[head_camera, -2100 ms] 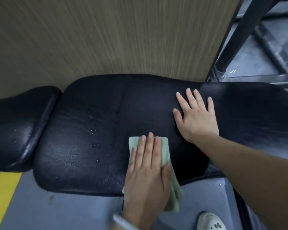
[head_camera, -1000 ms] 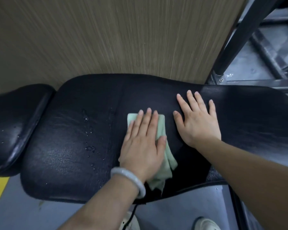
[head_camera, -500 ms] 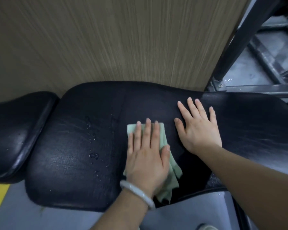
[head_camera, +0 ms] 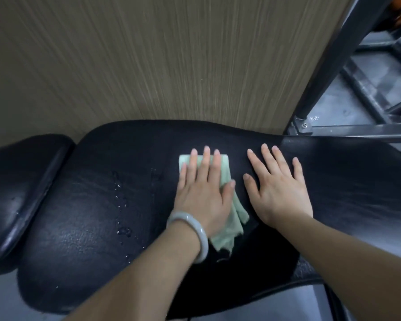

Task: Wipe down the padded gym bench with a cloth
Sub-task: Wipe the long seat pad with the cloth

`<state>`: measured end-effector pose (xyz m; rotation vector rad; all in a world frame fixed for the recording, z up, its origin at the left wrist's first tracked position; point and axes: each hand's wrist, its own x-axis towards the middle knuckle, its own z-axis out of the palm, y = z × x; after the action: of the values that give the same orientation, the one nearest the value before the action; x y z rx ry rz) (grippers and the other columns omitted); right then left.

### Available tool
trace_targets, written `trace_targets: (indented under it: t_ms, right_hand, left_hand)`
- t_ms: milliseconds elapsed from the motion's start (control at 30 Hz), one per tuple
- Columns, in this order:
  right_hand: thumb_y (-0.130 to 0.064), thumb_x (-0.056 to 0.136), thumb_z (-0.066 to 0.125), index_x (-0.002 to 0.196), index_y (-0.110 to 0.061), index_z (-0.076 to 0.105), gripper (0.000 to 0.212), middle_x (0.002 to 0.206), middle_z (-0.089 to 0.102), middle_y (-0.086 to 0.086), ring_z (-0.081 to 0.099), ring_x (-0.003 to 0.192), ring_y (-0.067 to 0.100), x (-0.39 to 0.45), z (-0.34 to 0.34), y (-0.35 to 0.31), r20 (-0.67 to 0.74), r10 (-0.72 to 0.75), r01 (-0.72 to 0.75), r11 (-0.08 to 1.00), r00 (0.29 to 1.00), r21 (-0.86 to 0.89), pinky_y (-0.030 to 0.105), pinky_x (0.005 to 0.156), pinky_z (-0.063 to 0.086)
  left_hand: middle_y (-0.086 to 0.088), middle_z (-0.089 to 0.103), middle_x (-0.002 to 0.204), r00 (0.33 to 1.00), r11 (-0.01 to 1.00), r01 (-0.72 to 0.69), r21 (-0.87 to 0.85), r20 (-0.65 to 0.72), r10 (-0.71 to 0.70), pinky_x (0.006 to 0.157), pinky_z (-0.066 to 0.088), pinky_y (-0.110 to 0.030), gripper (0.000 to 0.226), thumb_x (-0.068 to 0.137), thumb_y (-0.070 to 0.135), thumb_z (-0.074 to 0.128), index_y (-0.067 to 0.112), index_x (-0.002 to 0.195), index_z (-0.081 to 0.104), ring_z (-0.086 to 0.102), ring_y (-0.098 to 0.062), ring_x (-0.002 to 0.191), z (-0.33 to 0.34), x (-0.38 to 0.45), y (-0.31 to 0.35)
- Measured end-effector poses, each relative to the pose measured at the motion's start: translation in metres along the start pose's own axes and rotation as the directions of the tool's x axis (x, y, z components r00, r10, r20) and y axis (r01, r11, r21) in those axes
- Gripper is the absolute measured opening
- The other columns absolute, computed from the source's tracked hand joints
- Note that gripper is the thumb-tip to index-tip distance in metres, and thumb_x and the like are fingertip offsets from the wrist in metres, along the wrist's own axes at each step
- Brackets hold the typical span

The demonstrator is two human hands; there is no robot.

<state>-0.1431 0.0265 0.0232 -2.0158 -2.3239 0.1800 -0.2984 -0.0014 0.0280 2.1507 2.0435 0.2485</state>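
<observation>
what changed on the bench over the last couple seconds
The left hand slid the green cloth from the bench's near edge up toward the wall side, staying flat on it. The right hand stayed pressed flat on the black pad, and the water droplets left of the cloth remain unwiped.

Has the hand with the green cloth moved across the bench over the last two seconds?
Yes. The left hand has pushed the cloth from the bench pad's near edge toward the far, wall-side edge, level with the resting right hand.
</observation>
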Motion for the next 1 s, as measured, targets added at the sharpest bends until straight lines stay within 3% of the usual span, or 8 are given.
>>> trace_targets:
  t_ms: [133, 300, 433, 533, 633, 700, 767, 1000]
  right_hand:
    - [-0.057, 0.081, -0.009, 0.152, -0.036, 0.001, 0.074, 0.161, -0.005, -0.006, -0.013, 0.146, 0.012, 0.0, 0.0, 0.0, 0.008, -0.003, 0.003, 1.0, 1.0, -0.007, 0.044, 0.118, -0.009]
    - [-0.057, 0.081, -0.01, 0.152, -0.036, 0.002, 0.075, 0.161, -0.003, -0.006, -0.011, 0.147, 0.012, -0.001, -0.001, -0.001, 0.005, -0.003, 0.004, 1.0, 1.0, -0.009, 0.043, 0.118, -0.008]
    - [-0.057, 0.081, -0.01, 0.152, -0.036, 0.001, 0.075, 0.161, -0.003, -0.006, -0.011, 0.147, 0.012, -0.001, -0.002, -0.001, 0.01, -0.003, 0.003, 1.0, 1.0, -0.012, 0.043, 0.118, -0.008]
    - [-0.057, 0.081, -0.011, 0.152, -0.036, 0.002, 0.075, 0.161, -0.002, -0.006, -0.01, 0.147, 0.012, -0.001, -0.002, 0.0, 0.007, -0.003, 0.003, 1.0, 1.0, -0.018, 0.043, 0.118, -0.007]
    - [-0.057, 0.081, -0.009, 0.152, -0.035, 0.005, 0.076, 0.161, 0.0, -0.005, -0.008, 0.147, 0.013, -0.001, -0.001, 0.0, -0.006, -0.005, 0.005, 1.0, 1.0, -0.007, 0.044, 0.118, -0.006]
    - [-0.057, 0.081, -0.008, 0.152, -0.035, 0.006, 0.076, 0.161, 0.002, -0.005, -0.007, 0.147, 0.013, 0.0, -0.001, 0.0, -0.005, -0.007, 0.007, 1.0, 1.0, 0.002, 0.044, 0.118, -0.006]
    - [-0.057, 0.081, -0.008, 0.152, -0.035, 0.005, 0.075, 0.161, 0.001, -0.005, -0.008, 0.147, 0.012, -0.001, -0.001, 0.0, -0.004, -0.006, 0.006, 1.0, 1.0, 0.001, 0.044, 0.118, -0.007]
    - [-0.056, 0.082, -0.01, 0.152, -0.036, 0.002, 0.074, 0.161, -0.003, -0.006, -0.012, 0.147, 0.012, 0.0, 0.0, 0.0, 0.003, -0.005, 0.005, 1.0, 1.0, 0.002, 0.044, 0.118, -0.008]
  left_hand:
    - [0.004, -0.016, 0.159, 0.999, 0.999, 0.038, -0.026, 0.023, -0.037, 0.117, -0.015, -0.034, 0.064, 0.098, 0.048, 0.01, 0.021, 0.151, -0.012, -0.024, -0.014, 0.143, -0.004, 0.027, 0.0]
    - [0.001, -0.016, 0.159, 1.0, 0.999, 0.03, -0.031, 0.004, -0.03, 0.116, -0.017, -0.033, 0.071, 0.084, 0.052, -0.01, 0.021, 0.148, -0.015, -0.023, -0.016, 0.144, 0.0, -0.009, 0.001]
    - [-0.01, 0.026, 0.156, 1.0, 1.0, -0.02, -0.021, -0.02, 0.02, 0.112, 0.014, -0.044, 0.065, 0.094, 0.043, 0.025, 0.009, 0.148, 0.032, 0.02, -0.03, 0.144, 0.003, -0.064, 0.0]
    - [-0.01, 0.034, 0.153, 0.997, 0.997, -0.076, -0.008, -0.01, 0.076, 0.108, 0.021, -0.045, 0.065, 0.09, 0.043, 0.034, 0.008, 0.144, 0.04, 0.029, -0.031, 0.141, 0.008, -0.087, -0.002]
    - [-0.006, 0.024, 0.157, 0.996, 0.996, -0.09, -0.014, 0.021, 0.09, 0.112, 0.014, -0.042, 0.066, 0.092, 0.045, 0.027, 0.013, 0.15, 0.029, 0.016, -0.026, 0.146, 0.001, -0.073, -0.007]
    - [0.002, -0.001, 0.161, 0.997, 0.997, -0.078, -0.011, 0.006, 0.078, 0.118, -0.001, -0.036, 0.07, 0.09, 0.052, 0.007, 0.021, 0.153, 0.004, -0.011, -0.016, 0.147, -0.004, -0.047, -0.012]
    - [0.007, -0.016, 0.159, 0.999, 0.999, -0.035, -0.018, 0.001, 0.035, 0.118, -0.011, -0.035, 0.07, 0.088, 0.054, -0.003, 0.025, 0.151, -0.012, -0.026, -0.01, 0.142, -0.004, -0.016, -0.017]
    - [0.004, -0.009, 0.161, 1.0, 1.0, 0.026, 0.007, 0.008, -0.026, 0.119, -0.009, -0.034, 0.062, 0.099, 0.045, 0.015, 0.021, 0.153, -0.005, -0.016, -0.013, 0.145, -0.005, 0.05, -0.025]
